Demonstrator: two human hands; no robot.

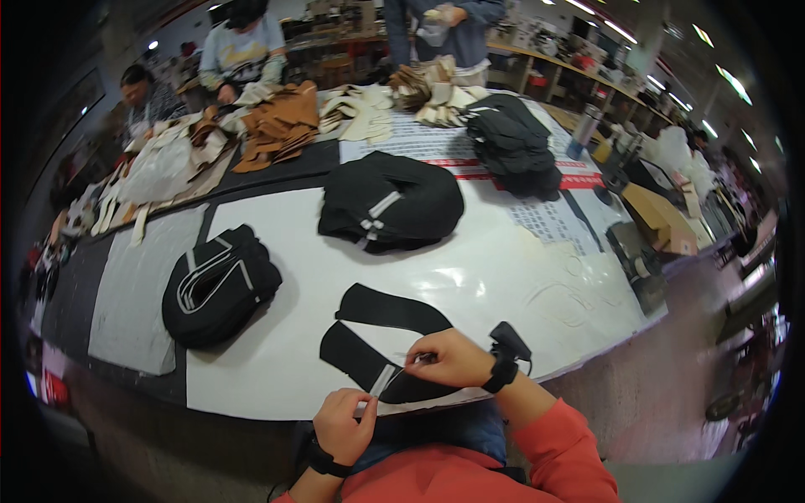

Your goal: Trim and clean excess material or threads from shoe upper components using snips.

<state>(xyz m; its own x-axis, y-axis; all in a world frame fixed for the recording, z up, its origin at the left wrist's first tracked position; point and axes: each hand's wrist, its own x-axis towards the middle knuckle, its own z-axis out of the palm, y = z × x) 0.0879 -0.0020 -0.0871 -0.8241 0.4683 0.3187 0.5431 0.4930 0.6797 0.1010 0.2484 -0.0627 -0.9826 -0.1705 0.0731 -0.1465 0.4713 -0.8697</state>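
Note:
In front of me at the table's near edge lies a black U-shaped cut piece (387, 307), apparently fabric. A narrow white strip (383, 379) crosses its lower arm. My left hand (342, 425) is closed in a pinch at the strip's near end, by the table edge. Over the curved right end of the black piece, my right hand (453, 356) is closed around a small dark, shiny object (426, 358), mostly hidden by the fingers. Its fingertips are just right of the strip's upper end.
Stacks of black pieces with white strips stand at left (220, 285) and centre (390, 201); another black pile (513, 147) lies behind. Brown pieces (281, 126) and cream pieces (356, 111) cover the far side, where people stand. A cardboard box (658, 218) sits at the right.

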